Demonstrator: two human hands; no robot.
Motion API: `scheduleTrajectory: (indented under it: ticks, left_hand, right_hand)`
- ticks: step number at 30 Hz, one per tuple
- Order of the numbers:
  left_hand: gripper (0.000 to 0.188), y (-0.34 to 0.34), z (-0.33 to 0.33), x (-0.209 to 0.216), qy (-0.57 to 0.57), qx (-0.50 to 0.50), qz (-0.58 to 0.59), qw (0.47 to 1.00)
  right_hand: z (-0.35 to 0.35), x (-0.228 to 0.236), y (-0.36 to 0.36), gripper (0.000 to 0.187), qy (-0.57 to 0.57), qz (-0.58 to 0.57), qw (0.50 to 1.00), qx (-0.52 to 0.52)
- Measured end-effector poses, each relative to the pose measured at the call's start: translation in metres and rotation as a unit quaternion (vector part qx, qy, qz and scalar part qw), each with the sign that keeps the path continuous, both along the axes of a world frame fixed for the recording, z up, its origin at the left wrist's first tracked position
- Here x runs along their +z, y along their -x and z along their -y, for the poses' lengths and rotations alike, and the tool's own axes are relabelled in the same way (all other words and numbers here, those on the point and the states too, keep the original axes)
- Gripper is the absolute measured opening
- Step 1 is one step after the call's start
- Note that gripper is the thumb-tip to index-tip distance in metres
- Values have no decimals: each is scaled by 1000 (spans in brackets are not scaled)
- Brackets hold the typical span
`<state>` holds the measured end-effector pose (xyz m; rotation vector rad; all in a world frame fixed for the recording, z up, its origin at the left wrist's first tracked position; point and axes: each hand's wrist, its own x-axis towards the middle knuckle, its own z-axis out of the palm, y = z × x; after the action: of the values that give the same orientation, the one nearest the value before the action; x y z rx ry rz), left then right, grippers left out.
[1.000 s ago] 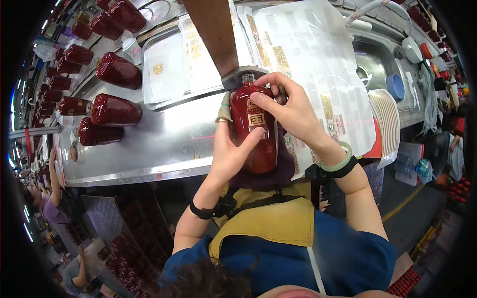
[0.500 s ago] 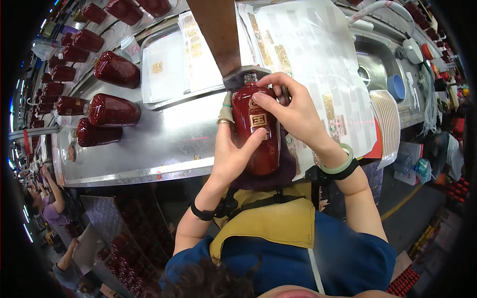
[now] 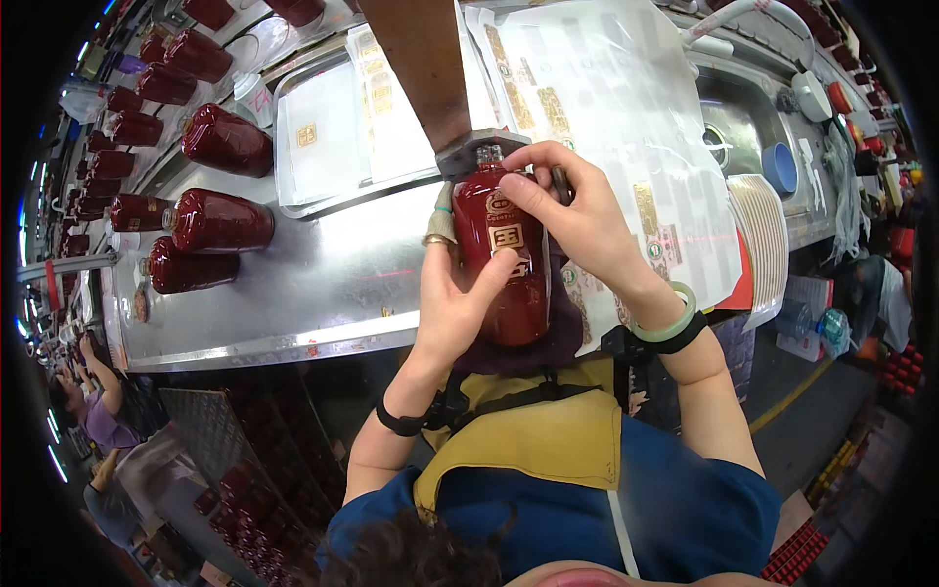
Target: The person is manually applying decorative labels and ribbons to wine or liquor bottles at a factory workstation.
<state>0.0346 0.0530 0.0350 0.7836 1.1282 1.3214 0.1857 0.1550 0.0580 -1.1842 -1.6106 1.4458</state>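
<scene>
A glossy dark red glass bottle (image 3: pixel 499 308) with gold emblems lies with its neck away from me, on a dark purple cloth (image 3: pixel 565 338). My left hand (image 3: pixel 458 303) is wrapped round its left side, the thumb pressing beside the large gold characters. A pale finger cover (image 3: pixel 440 217) sits on one of its fingers. My right hand (image 3: pixel 582 210) is bent over the bottle's shoulder, thumb near the upper round emblem and index finger by the neck. A small dark curved piece (image 3: pixel 561 185) shows among its curled fingers; its kind cannot be made out.
A brown post with a metal bracket (image 3: pixel 481 149) stands at the bottle's neck. Several red bottles (image 3: pixel 220 220) lie at left, near a metal tray (image 3: pixel 284 186) with decal sheets. To the right are a large decal sheet (image 3: pixel 626 108), stacked pale sheets (image 3: pixel 763 245), and a sink (image 3: pixel 734 108) with a blue cup (image 3: pixel 780 168).
My right thumb has slid slightly away from me, uncovering more of the upper round emblem. The left hand keeps its hold on the bottle.
</scene>
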Motion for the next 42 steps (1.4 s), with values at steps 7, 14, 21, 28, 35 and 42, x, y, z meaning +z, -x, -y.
scheduleTrajectory:
  ticks: [7, 14, 21, 28, 35, 42]
  left_hand:
    - [78, -4, -3, -5, 1, 33, -29, 999]
    - [76, -5, -2, -3, 10, 37, -34, 999]
    - [74, -5, -2, -5, 4, 42, -43, 998]
    - [71, -5, -1, -5, 3, 35, -36, 999]
    - [71, -6, -2, -4, -3, 39, -44, 998]
    - [72, -6, -3, -6, -1, 40, -50, 998]
  right_hand:
    - [0, -6, -2, 28, 23, -35, 999, 0]
    - [1, -5, -2, 31, 30, -7, 1000, -1]
    - [1, -5, -2, 32, 30, 1, 1000, -3]
    - [2, -5, -2, 32, 20, 3, 1000, 1]
    - [1, -5, -1, 31, 20, 7, 1000, -5]
    - [-1, -6, -2, 34, 19, 14, 1000, 1]
